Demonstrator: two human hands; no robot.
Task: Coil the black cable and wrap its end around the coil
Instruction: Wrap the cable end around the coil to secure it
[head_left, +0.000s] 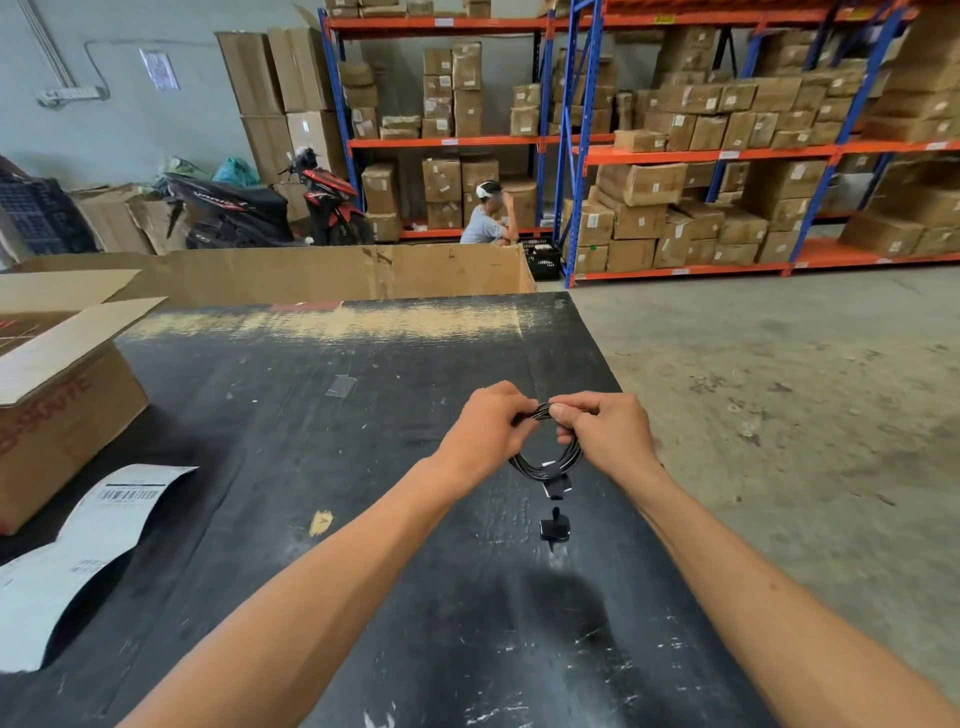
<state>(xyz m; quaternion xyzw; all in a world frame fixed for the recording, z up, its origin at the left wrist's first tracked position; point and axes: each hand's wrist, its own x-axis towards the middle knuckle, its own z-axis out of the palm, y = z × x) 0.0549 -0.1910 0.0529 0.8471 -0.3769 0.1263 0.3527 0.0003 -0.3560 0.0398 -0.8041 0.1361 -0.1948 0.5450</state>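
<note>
Head view, both hands (485, 431) pinching coiled black cable (545, 460)

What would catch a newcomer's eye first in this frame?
Most likely the two hands meeting mid-frame over the black table: the left hand and right hand both pinch the top of a coiled black cable, whose plug end hangs below the loop. After that, the orange and blue shelving stacked with cardboard boxes across the back, and the parked motorbike at back left.
</note>
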